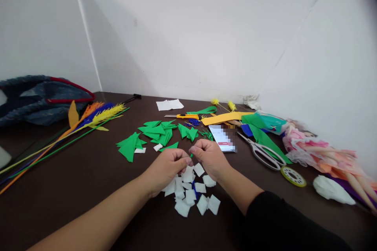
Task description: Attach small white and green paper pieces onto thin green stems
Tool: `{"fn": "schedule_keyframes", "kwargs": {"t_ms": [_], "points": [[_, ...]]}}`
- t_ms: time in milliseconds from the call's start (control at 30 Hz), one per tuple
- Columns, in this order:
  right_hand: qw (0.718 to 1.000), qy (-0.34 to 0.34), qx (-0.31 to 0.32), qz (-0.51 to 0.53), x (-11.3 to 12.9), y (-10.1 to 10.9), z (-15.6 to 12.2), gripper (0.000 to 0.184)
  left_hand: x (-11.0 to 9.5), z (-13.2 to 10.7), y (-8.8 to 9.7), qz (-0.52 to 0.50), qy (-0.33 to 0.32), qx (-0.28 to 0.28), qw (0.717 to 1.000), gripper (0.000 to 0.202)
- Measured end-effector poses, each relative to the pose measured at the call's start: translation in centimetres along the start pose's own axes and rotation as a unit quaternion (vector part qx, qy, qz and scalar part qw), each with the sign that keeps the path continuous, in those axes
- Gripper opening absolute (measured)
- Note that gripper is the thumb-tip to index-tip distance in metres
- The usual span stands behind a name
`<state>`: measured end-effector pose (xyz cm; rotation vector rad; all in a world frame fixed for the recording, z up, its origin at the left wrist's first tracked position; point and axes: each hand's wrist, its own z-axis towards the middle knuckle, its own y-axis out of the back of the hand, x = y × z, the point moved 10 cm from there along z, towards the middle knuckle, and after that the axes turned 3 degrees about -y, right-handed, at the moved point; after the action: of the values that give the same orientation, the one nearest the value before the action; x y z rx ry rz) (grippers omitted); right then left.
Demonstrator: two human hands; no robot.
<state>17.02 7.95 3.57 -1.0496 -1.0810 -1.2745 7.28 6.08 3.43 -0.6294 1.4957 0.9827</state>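
Note:
My left hand (pixel 172 164) and my right hand (pixel 210 157) meet above the middle of the table, both with thumb and forefinger pinched. Between the fingertips shows a small green piece (pixel 191 156), mostly covered by the fingers; its kind is unclear. Beneath the hands lies a loose pile of white paper squares (pixel 191 195), with a bit of blue material (pixel 198 194) among them. Just beyond the hands are folded green paper pieces (pixel 160 132) and a small heap of thin green strips (pixel 207 135).
Behind lie a yellow utility knife (pixel 187 116), a yellow strip (pixel 224 117) and a phone (pixel 221 139). To the right are scissors (pixel 265 156), a tape roll (pixel 293 176) and dolls (pixel 309 141). Feathery colored stems (pixel 97 119) and a denim bag (pixel 35 100) occupy the left.

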Motion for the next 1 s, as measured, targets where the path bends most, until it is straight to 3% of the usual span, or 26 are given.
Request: {"fn": "schedule_keyframes", "kwargs": {"t_ms": [267,533,600,700,800,1000], "points": [[0.994,0.039,-0.063,-0.079,0.5,0.7,0.2,0.037,-0.6,0.0,0.6,0.137,-0.041,-0.014,0.99,0.018],[0.985,0.037,-0.113,-0.126,0.8,1.3,0.0,0.043,-2.1,-0.3,0.5,0.316,-0.132,-0.048,0.938,0.024],[0.992,0.01,-0.098,-0.08,0.0,1.2,0.1,0.042,-1.9,-0.3,0.7,0.302,-0.122,-0.05,0.944,0.024],[0.998,-0.038,-0.024,0.043,-1.0,0.1,0.2,0.034,-0.3,0.0,1.0,0.193,-0.057,-0.03,0.979,0.024],[0.991,-0.046,0.031,0.119,-0.8,-0.9,0.1,0.031,0.7,0.1,1.2,0.094,-0.014,-0.019,0.995,0.024],[0.999,0.008,0.002,0.05,0.2,-0.6,0.2,0.015,1.3,0.0,1.1,0.046,-0.013,-0.001,0.999,0.025]]}}
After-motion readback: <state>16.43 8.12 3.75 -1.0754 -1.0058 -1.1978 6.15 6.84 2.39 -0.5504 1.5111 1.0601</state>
